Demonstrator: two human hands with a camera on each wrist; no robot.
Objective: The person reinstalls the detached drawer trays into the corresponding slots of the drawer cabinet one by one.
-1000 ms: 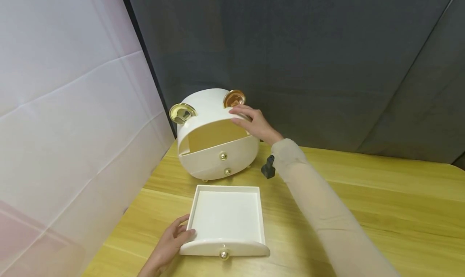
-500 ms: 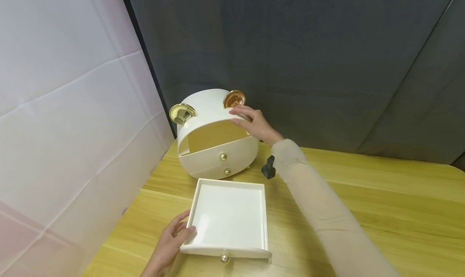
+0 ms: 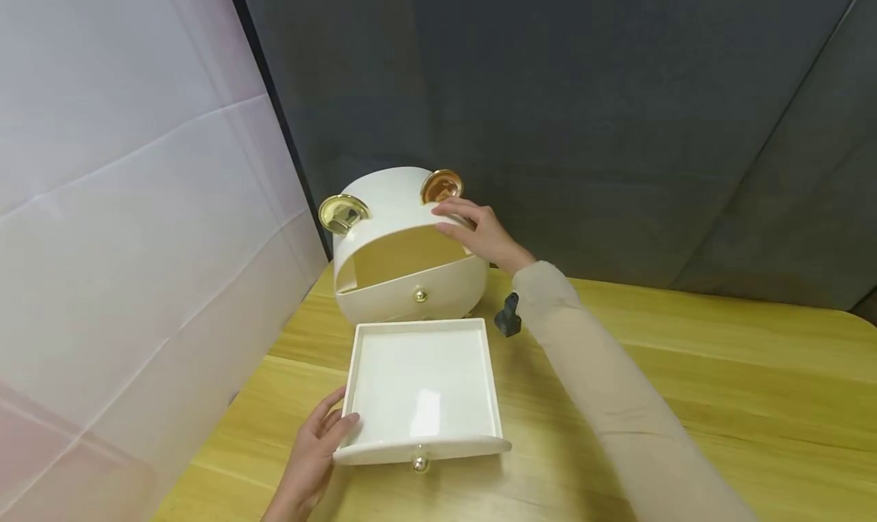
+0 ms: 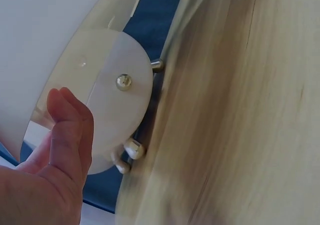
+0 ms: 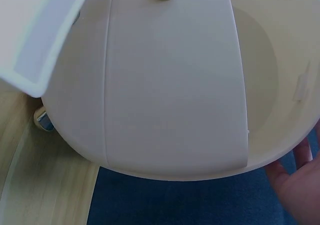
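Surface: counter (image 3: pixel 685 370) of pale yellow wood with grain running left to right; a rounded corner shows at far right. Behind it hangs a dark grey cloth backdrop (image 3: pixel 582 111), creased, reaching down to the counter's rear edge. To the left stands a white translucent panel (image 3: pixel 123 202), tilted, with faint fold lines; a dark strip separates it from the grey cloth.

Objects: a cream rounded box (image 3: pixel 404 233) sits at the rear left of the counter, close to the white panel. Two gold discs stand on its top like ears. Its upper slot is empty, showing a tan interior; a closed drawer front with a gold knob sits below that. A small dark object (image 3: pixel 508 316) stands on the counter just right of the box; too small to identify.

Drawer (image 3: pixel 419 389): white, shallow, square, nothing inside, gold knob on its curved front facing the person. It is out of the box, just in front of it, its rear edge near the box's lower part.

Left hand (image 3: pixel 311 457): fingers curled around the drawer's front left corner, thumb on the rim, holding it.

Right hand (image 3: pixel 483 233): fingers fairly straight, resting on the upper right rim of the box beside the right gold disc. Beige sleeve (image 3: pixel 603 400) covers the forearm.
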